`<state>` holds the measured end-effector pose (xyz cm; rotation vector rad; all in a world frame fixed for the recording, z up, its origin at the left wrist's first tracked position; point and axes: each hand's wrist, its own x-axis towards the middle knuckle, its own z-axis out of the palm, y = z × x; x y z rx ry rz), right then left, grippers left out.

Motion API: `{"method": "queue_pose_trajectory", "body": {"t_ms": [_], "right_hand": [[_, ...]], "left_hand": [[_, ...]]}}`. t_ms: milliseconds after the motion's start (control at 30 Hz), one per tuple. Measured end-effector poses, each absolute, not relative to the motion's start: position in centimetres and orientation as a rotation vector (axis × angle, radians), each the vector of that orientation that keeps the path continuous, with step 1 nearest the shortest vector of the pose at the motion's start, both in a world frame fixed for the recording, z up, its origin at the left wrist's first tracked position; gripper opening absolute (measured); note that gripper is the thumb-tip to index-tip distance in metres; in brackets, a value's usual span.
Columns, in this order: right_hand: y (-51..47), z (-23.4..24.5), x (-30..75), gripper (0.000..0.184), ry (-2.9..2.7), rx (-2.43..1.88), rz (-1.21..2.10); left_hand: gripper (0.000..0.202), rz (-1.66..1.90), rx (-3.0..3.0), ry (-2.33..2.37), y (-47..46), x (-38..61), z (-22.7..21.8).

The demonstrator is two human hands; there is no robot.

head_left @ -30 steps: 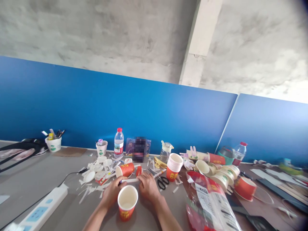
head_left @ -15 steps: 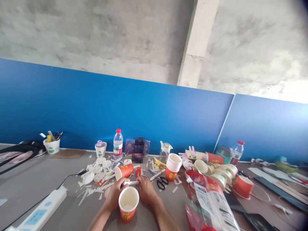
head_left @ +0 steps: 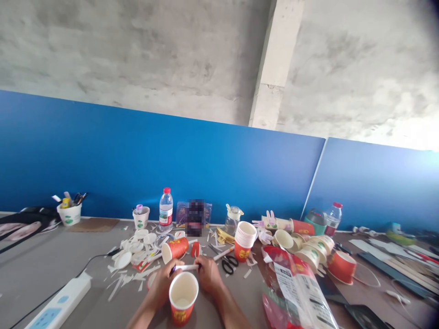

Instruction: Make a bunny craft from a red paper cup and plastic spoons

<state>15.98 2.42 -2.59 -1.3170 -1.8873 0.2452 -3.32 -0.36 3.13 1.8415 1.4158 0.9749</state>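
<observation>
Lower centre of frame: a white pen (head_left: 187, 267) is lying crosswise between the two hands, just beyond the rim of an upright red paper cup (head_left: 183, 299). Left hand (head_left: 162, 282) is pinching the pen's purple end, fingers curling; right hand (head_left: 209, 273) is pinching the opposite, dark end, its other fingers folding close together. The cup is standing between the forearms on the grey table (head_left: 106, 308). Black-handled scissors (head_left: 235, 261) are lying right of the right hand; white scraps (head_left: 124, 260) are littering the area left of centre.
</observation>
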Motion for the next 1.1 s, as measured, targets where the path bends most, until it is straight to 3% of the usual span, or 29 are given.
{"method": "queue_pose_trajectory", "body": {"t_ms": [200,433,567,1100], "right_hand": [[1.5,-0.9,16.5,0.03,-1.881,-1.262,0.448],[0.2,0.6,14.2,0.019,-1.86,-1.072,0.671],[-0.1,0.7,13.9,0.012,-1.927,-1.016,0.618],[0.3,-0.6,14.0,0.017,-2.013,-1.094,0.357]], "left_hand": [[0.029,1.112,1.591,1.434,0.6,-3.5,2.1],[0.04,1.216,1.335,1.116,0.7,-3.1,1.9],[0.036,1.134,1.358,1.185,0.7,-2.8,2.1],[0.032,1.203,1.462,1.331,1.9,-2.5,0.0]]}}
